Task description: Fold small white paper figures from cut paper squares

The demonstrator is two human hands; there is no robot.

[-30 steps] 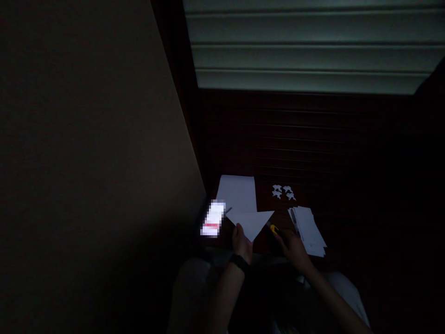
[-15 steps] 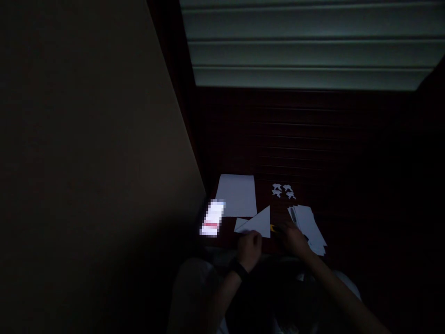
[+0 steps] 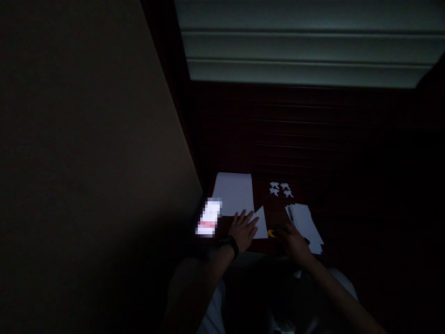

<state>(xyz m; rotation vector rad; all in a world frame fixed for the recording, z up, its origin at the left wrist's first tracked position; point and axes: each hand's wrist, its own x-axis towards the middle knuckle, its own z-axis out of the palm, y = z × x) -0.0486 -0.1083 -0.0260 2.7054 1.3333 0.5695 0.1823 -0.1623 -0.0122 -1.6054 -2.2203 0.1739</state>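
Resting with the left hand, fingers fanned and palm down, on a flat white paper triangle near the front edge of a dark reddish-brown table. No pinch in that grip, only contact from above; impossible to tell the extent of paper under the palm. Clasping in the right hand, fingers curled round, a slim yellow-ended tool, apparently a cutter. Pointing its tip toward the triangle's right edge, just beside it; too dark to tell touching from apart.

Round about: a large plain white sheet beyond the left fingers; a bright, pixelated phone-like screen to the left; four small jagged white paper pieces farther back; a loose stack of white papers to the right.

Likeliest trouble: a skewed triangle, from light or uneven pressure under the spread fingers. Possible too: a stray nick in the paper or the left fingers, from a blade so near in such dimness; or a disarranged stack, from a sideways nudge of the right hand.
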